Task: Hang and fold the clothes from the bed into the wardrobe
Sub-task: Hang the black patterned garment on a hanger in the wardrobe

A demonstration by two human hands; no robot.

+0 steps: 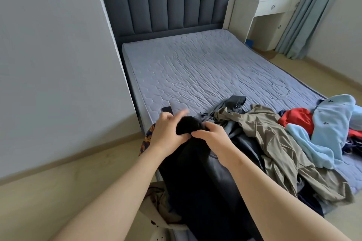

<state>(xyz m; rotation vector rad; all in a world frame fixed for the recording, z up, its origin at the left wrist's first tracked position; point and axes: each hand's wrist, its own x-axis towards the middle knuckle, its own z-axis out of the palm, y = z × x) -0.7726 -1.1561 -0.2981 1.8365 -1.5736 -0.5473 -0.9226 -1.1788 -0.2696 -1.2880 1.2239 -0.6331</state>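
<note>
Garment (193,191) in left hand (166,132), right hand (214,140)

The left hand (166,131) has blurred raised fingers (183,112), and the black garment (195,182) runs off the bottom edge.

Bare mattress (205,68) open toward headboard (166,0), clothes pile (284,139) crowding near right corner

quilted matt mattress (195,68), fleecy blue garment (331,123)
</note>
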